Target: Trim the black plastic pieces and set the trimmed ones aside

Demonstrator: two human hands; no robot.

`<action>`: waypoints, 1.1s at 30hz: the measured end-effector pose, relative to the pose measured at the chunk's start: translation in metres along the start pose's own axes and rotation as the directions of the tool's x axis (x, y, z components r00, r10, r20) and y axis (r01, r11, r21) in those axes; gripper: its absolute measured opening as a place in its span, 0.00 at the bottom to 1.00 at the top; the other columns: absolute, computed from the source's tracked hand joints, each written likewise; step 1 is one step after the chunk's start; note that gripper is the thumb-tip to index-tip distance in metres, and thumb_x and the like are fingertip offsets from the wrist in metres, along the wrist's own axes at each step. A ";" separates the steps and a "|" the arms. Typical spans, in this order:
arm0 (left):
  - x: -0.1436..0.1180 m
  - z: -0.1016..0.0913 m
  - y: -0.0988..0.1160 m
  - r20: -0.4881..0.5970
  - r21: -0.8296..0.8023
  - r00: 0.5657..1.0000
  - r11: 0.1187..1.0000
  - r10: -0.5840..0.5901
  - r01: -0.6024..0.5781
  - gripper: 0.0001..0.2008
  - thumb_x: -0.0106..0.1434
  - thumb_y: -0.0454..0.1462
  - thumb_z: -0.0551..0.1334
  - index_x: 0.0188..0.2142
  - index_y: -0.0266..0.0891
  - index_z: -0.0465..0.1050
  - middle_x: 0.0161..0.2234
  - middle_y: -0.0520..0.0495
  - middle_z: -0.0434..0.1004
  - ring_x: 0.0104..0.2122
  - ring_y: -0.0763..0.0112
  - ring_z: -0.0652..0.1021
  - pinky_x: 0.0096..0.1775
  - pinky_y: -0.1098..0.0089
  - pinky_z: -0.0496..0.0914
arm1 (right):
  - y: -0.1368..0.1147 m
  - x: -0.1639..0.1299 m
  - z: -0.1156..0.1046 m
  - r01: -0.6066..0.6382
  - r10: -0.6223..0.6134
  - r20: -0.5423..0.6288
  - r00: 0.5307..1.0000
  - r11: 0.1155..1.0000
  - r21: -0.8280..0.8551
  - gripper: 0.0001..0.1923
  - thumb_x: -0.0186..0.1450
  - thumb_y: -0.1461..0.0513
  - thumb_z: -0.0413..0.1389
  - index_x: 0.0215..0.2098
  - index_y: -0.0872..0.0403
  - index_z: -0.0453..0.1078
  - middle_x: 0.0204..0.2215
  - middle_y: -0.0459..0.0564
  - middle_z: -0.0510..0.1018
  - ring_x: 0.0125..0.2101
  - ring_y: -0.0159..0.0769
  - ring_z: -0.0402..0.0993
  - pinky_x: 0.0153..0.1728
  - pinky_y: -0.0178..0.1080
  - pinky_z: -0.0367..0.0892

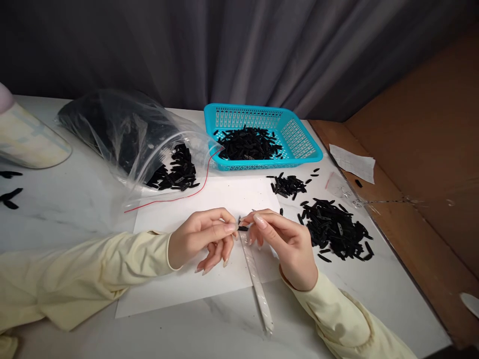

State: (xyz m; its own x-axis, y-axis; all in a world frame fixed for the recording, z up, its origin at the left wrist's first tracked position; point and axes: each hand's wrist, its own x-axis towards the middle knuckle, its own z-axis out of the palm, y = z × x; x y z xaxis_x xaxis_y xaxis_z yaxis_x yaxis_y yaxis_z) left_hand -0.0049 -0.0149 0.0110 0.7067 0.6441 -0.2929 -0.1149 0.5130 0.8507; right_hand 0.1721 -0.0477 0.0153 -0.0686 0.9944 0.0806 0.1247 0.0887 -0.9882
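My left hand (204, 238) and my right hand (286, 244) meet over a white paper sheet (179, 279). Between their fingertips they pinch one small black plastic piece (242, 228). A long white stick-like tool (257, 284) runs from under my right fingers toward the table's near edge; whether my right hand grips it I cannot tell. A pile of black pieces (335, 229) lies just right of my right hand, with a smaller heap (287, 185) behind it.
A turquoise basket (307, 147) holds several black pieces at the back. A clear plastic bag (130, 139) of the same pieces lies open at the left. A small clear bag (339, 185) and a paper slip (354, 163) lie right. The table edge runs along the right.
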 end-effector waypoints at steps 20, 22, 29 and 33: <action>0.007 0.000 -0.003 -0.136 0.076 0.984 0.992 0.111 -0.102 0.16 0.59 0.45 0.56 0.23 0.39 0.55 0.13 0.60 0.58 0.09 0.81 0.61 0.11 0.79 0.51 | -0.009 0.024 -0.007 0.233 -0.293 -0.127 0.948 0.907 -0.352 0.04 0.61 0.64 0.56 0.29 0.55 0.73 0.29 0.49 0.77 0.27 0.32 0.73 0.27 0.34 0.67; 0.006 0.001 -0.003 -0.229 0.255 0.946 0.952 0.228 -0.168 0.21 0.60 0.43 0.56 0.17 0.39 0.48 0.11 0.61 0.48 0.10 0.85 0.53 0.15 0.77 0.48 | -0.014 0.056 -0.018 0.247 -0.378 -0.160 0.912 0.816 -0.523 0.05 0.60 0.63 0.57 0.30 0.55 0.74 0.30 0.50 0.78 0.26 0.33 0.73 0.30 0.36 0.68; -0.045 0.000 -0.016 0.412 0.880 0.670 -0.079 0.618 -0.468 0.19 0.65 0.32 0.48 0.17 0.39 0.50 0.15 0.55 0.50 0.15 0.77 0.52 0.20 0.68 0.46 | -0.057 0.136 -0.057 0.284 -0.437 -0.068 0.897 0.689 -0.667 0.07 0.54 0.69 0.57 0.31 0.55 0.74 0.30 0.49 0.80 0.30 0.37 0.76 0.37 0.38 0.68; -0.080 -0.014 -0.026 0.557 0.818 0.597 -0.505 0.577 -0.275 0.17 0.64 0.28 0.48 0.19 0.39 0.57 0.16 0.52 0.60 0.16 0.74 0.57 0.20 0.68 0.50 | -0.085 0.101 -0.056 0.373 -0.473 0.006 0.881 0.687 -0.624 0.08 0.62 0.62 0.52 0.29 0.56 0.72 0.22 0.47 0.78 0.21 0.33 0.75 0.27 0.33 0.69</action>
State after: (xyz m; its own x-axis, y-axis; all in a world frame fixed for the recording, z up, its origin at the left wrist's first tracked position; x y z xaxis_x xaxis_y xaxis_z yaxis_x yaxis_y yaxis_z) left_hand -0.0684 -0.0721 0.0069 0.7445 0.3643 0.5594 0.4348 -0.9005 0.0078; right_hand 0.2101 0.0481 0.1145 -0.1256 0.8338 0.5376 0.6778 0.4679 -0.5672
